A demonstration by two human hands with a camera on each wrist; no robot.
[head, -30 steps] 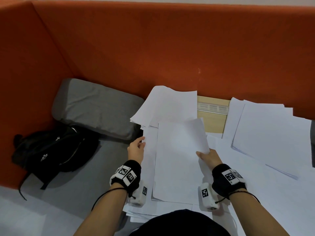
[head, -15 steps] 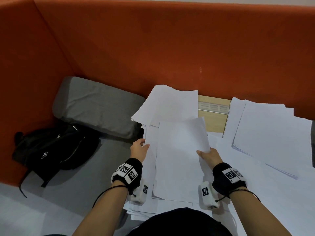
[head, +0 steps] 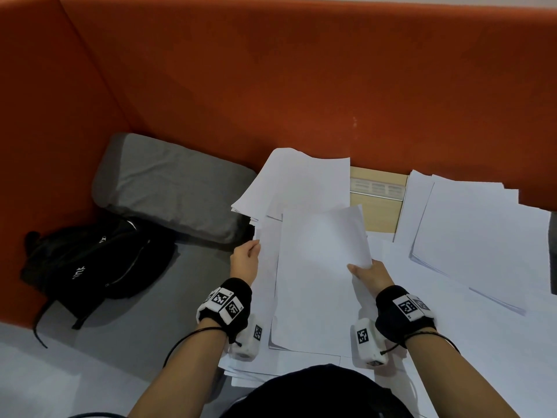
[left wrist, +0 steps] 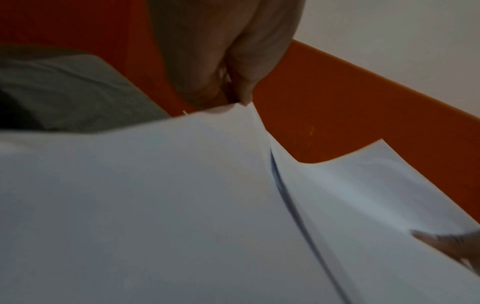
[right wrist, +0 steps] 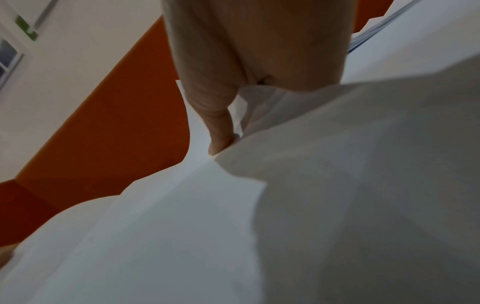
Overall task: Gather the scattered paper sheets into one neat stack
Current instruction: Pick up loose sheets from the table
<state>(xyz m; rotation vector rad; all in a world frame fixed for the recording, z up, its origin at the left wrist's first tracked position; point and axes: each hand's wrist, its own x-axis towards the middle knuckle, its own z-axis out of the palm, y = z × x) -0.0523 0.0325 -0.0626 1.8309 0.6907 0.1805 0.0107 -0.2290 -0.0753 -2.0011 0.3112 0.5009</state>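
A: Where was the sheet [head: 322,276]?
B: Raised over the worktop [head: 375,218] pile, tilted, likely for squaring. The right hand [head: 369,274] pinched its right edge.
A: The left hand [head: 245,260]?
B: It gripped the stack [head: 265,267] edge underneath, probably steadying it.

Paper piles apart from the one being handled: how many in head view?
2: one pile at the back by the orange wall, one pile at far right. Loose sheets beneath may hide more.
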